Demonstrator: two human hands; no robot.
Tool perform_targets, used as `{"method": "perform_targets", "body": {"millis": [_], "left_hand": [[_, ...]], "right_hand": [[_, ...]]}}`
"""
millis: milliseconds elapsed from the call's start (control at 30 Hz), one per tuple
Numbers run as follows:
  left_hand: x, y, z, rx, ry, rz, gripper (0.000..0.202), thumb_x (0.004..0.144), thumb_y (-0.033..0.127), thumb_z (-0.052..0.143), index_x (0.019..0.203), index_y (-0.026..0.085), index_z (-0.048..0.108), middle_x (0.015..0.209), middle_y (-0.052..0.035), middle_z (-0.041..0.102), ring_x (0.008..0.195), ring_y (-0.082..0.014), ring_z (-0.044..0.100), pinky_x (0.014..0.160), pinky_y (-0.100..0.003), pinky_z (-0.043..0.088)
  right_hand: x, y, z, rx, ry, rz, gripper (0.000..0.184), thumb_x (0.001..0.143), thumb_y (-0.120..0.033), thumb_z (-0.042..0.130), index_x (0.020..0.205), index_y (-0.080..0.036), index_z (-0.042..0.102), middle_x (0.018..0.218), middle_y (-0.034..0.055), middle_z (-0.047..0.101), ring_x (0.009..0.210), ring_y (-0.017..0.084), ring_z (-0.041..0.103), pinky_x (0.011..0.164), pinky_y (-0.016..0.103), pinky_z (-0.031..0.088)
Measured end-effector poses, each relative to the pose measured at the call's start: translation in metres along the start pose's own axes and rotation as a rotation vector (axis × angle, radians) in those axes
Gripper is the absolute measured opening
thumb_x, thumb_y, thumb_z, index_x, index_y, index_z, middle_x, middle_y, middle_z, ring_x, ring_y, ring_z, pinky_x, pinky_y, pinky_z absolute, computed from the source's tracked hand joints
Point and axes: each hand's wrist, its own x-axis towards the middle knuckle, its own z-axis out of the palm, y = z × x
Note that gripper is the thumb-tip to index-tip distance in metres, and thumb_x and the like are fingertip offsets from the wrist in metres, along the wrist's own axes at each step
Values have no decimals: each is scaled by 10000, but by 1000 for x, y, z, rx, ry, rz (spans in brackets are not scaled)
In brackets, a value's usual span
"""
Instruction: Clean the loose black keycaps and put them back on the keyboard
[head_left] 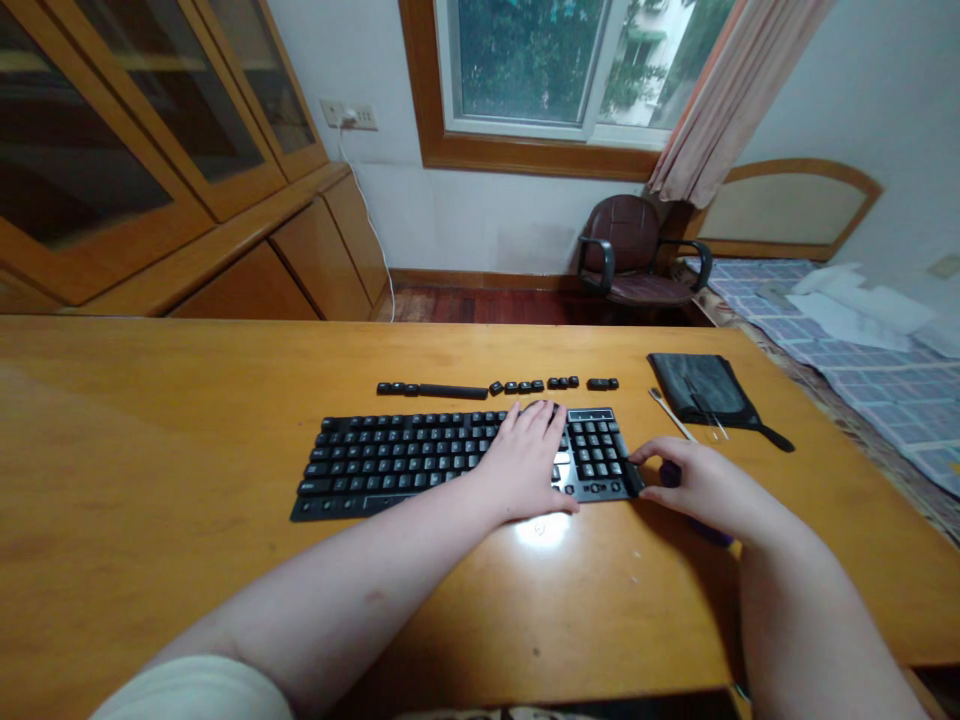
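A black keyboard (397, 450) lies on the wooden table; the bottom-row keycaps are off and their sockets show. My left hand (529, 460) rests flat across it, fingers stretched over the keys left of the number pad and thumb near the front edge. At the keyboard's right end, my right hand (697, 485) pinches a tall black keycap (634, 479) at the number pad's edge between thumb and forefinger. Beneath that hand is a dark purple-handled tool (711, 533), mostly covered, so its kind is hidden. Behind the keyboard, loose black keycaps and a long space bar (454, 391) form a row.
A black pouch (701, 388) with a strap lies at the right, a thin light-handled brush (670, 413) beside it. Beyond the table (187, 370) stand a brown armchair (630, 245), a bed (795, 300) and a glass-fronted cabinet (247, 240).
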Motion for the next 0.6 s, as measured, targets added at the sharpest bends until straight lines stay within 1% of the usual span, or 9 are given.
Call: {"method": "perform_targets", "body": {"millis": [233, 400, 600], "left_hand": [[0, 2, -1, 22, -20, -3, 1187, 571, 734, 576, 1438, 87, 88, 1501, -190, 208, 1385, -326, 159, 1122, -491, 79], [-1, 3, -1, 15, -2, -5, 1177, 569, 725, 583, 1438, 90, 106, 1495, -192, 225, 1381, -327, 173, 1120, -493, 70], [-2, 2, -1, 13, 5, -2, 1182, 564, 718, 596, 1437, 84, 113, 1495, -187, 229, 1378, -316, 177, 1123, -488, 70]], "right_hand": [[-3, -10, 8, -169, 106, -61, 217, 677, -240, 612, 891, -253, 652, 869, 24, 668, 696, 174, 615, 641, 285, 463], [-1, -10, 12, -224, 78, -39, 205, 676, -240, 637, 879, -264, 652, 885, 14, 655, 718, 180, 619, 672, 291, 466], [4, -10, 10, -228, 37, -23, 193, 680, -240, 637, 871, -262, 653, 887, 16, 647, 736, 187, 614, 678, 295, 457]]}}
